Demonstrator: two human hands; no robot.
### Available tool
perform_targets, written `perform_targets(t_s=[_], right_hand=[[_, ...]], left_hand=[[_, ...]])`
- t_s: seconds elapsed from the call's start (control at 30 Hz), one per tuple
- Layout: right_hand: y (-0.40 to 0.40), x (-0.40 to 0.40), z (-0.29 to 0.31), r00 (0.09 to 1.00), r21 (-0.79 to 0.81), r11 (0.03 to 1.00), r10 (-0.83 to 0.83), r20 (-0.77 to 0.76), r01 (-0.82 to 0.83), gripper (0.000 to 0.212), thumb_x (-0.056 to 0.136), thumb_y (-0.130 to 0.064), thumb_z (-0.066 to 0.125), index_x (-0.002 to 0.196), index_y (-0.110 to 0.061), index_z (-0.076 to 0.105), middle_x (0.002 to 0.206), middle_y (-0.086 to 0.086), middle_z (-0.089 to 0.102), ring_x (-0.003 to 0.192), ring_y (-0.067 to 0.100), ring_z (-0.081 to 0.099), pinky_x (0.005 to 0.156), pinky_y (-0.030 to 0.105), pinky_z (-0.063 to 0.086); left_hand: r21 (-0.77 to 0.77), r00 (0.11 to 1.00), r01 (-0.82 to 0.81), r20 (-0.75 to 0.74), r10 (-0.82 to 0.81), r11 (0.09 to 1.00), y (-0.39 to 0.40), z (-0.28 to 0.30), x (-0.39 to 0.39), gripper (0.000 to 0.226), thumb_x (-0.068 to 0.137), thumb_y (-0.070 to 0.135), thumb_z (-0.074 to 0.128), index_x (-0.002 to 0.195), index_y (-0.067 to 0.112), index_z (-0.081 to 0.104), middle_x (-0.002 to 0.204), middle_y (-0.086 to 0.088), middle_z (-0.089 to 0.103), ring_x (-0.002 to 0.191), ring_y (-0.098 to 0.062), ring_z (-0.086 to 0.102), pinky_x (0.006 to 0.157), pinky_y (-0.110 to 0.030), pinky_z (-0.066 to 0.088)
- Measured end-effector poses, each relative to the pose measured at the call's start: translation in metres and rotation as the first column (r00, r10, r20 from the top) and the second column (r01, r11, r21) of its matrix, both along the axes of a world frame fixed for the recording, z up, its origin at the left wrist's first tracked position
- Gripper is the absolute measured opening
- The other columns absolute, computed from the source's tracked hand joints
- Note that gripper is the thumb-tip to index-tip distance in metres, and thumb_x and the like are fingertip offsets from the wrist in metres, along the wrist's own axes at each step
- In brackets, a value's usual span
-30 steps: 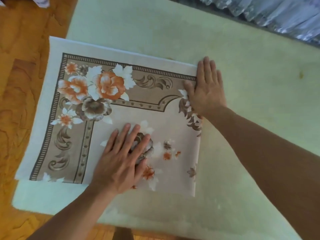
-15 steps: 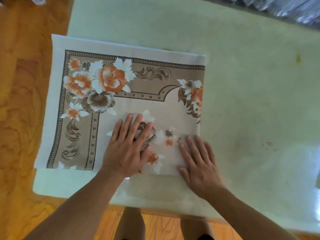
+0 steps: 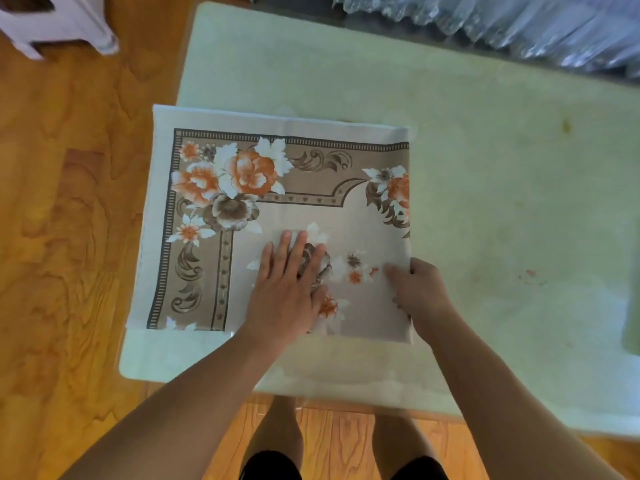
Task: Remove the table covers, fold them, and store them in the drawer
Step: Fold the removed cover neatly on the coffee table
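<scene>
My right hand (image 3: 417,289) fingers curl round the right edge of the folded table cover (image 3: 277,216), which stretches leftward across the table (image 3: 485,202), my left hand (image 3: 287,289) pressing flat mid-cloth.

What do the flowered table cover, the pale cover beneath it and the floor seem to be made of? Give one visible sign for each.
Flowered table cover: probably thin printed vinyl or coated cloth; it lies flat with crisp folded edges and a faint sheen.
Pale cover: likely soft plastic sheeting or cloth; matte, stained, with rounded corners.
Floor: wood or wood-look laminate; glossy orange grain.
</scene>
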State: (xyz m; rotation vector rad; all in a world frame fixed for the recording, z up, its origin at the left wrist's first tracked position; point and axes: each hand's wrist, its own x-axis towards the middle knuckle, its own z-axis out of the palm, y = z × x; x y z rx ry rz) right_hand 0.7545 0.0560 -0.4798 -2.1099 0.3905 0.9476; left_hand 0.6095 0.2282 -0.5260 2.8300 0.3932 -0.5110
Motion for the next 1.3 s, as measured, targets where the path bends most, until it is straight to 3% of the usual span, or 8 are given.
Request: perform_targets(t_s=[0.17, 0.3, 0.67, 0.87, 0.97, 1.03, 1.13, 1.3], right_hand=[[-0.037, 0.03, 0.027, 0.981, 0.089, 0.979, -0.175, -0.082, 0.182, 0.006, 0.092, -0.008, 0.065, 0.092, -0.003, 0.069, 0.077, 0.012, 0.073, 0.062, 0.024, 0.066, 0.059, 0.035, 0.056], [-0.106, 0.046, 0.042, 0.97, 0.031, 0.981, -0.184, -0.161, 0.192, 0.009, 0.096, -0.004, 0.06, 0.087, -0.001, 0.061, 0.042, -0.004, 0.056, 0.032, 0.007, 0.049, 0.036, 0.015, 0.038], [-0.184, -0.001, 0.02, 0.897, 0.03, 0.97, -0.211, -0.387, 0.241, 0.024, 0.098, -0.022, 0.063, 0.117, -0.009, 0.062, 0.116, 0.011, 0.067, 0.101, 0.029, 0.068, 0.072, 0.043, 0.062], [-0.176, 0.003, 0.043, 0.839, 0.097, 0.901, -0.349, -0.419, 0.423, 0.027, 0.098, -0.01, 0.061, 0.123, -0.002, 0.053, 0.103, 0.016, 0.066, 0.071, 0.024, 0.074, 0.063, 0.036, 0.061], [-0.183, 0.021, 0.039, 0.998, -0.167, 0.985, 0.024, -0.065, -0.035, 0.043, 0.099, -0.012, 0.055, 0.141, -0.013, 0.046, 0.12, 0.014, 0.063, 0.091, 0.031, 0.07, 0.08, 0.047, 0.06], [-0.193, 0.043, 0.029, 0.698, -0.435, 0.763, 0.631, 0.338, -0.478, 0.056, 0.093, -0.003, 0.038, 0.148, -0.013, 0.043, 0.143, 0.01, 0.052, 0.128, 0.031, 0.053, 0.104, 0.047, 0.047], [-0.204, 0.088, 0.004, 0.126, -0.467, 0.323, 0.906, 0.405, -0.823, 0.078, 0.077, 0.008, 0.038, 0.154, -0.007, 0.034, 0.158, 0.01, 0.038, 0.147, 0.026, 0.033, 0.117, 0.044, 0.035], [-0.217, 0.117, -0.018, -0.026, -0.397, 0.117, 0.941, 0.337, -0.91, 0.088, 0.078, -0.008, 0.064, 0.157, -0.006, 0.026, 0.163, 0.007, 0.03, 0.152, 0.019, 0.023, 0.121, 0.04, 0.029]], left_hand=[[-0.181, 0.994, 0.102, 0.049, -0.094, 0.978, -0.045, 0.026, -0.02, 0.086, 0.095, 0.076, 0.031, 0.16, 0.039, -0.011, 0.168, -0.011, -0.021, 0.154, -0.039, -0.021, 0.123, -0.065, 0.001], [-0.076, 0.988, 0.155, -0.002, -0.156, 0.985, -0.065, 0.008, -0.046, 0.095, 0.09, 0.074, 0.045, 0.162, 0.036, -0.003, 0.17, -0.014, -0.009, 0.154, -0.046, -0.003, 0.116, -0.072, 0.017], [0.133, 0.924, 0.325, -0.255, -0.284, 0.936, -0.112, 0.039, -0.004, 0.094, 0.097, 0.071, 0.024, 0.161, 0.009, -0.009, 0.163, -0.036, -0.002, 0.15, -0.057, -0.001, 0.116, -0.074, -0.009], [0.013, 0.907, 0.344, -0.262, -0.329, 0.939, -0.131, 0.046, 0.017, 0.087, 0.086, 0.048, 0.068, 0.153, 0.003, 0.035, 0.138, -0.025, 0.042, 0.121, -0.048, 0.046, 0.089, -0.059, 0.048], [0.032, 0.922, 0.334, -0.221, -0.319, 0.942, -0.126, 0.046, 0.021, 0.067, 0.088, 0.028, 0.067, 0.145, 0.001, 0.046, 0.129, -0.023, 0.049, 0.11, -0.04, 0.054, 0.081, -0.052, 0.054], [0.061, 0.918, 0.36, -0.202, -0.341, 0.931, -0.125, 0.046, 0.021, 0.06, 0.091, 0.023, 0.06, 0.144, -0.002, 0.047, 0.129, -0.024, 0.05, 0.109, -0.04, 0.055, 0.078, -0.049, 0.056], [0.055, 0.915, 0.371, -0.191, -0.355, 0.927, -0.125, 0.044, 0.023, 0.062, 0.093, 0.024, 0.06, 0.147, 0.0, 0.042, 0.129, -0.022, 0.049, 0.11, -0.038, 0.053, 0.075, -0.046, 0.058], [-0.055, 0.964, 0.256, -0.055, -0.259, 0.965, -0.109, 0.053, 0.026, 0.055, 0.089, 0.029, 0.07, 0.14, 0.014, 0.057, 0.128, -0.007, 0.064, 0.112, -0.027, 0.065, 0.085, -0.042, 0.06]])
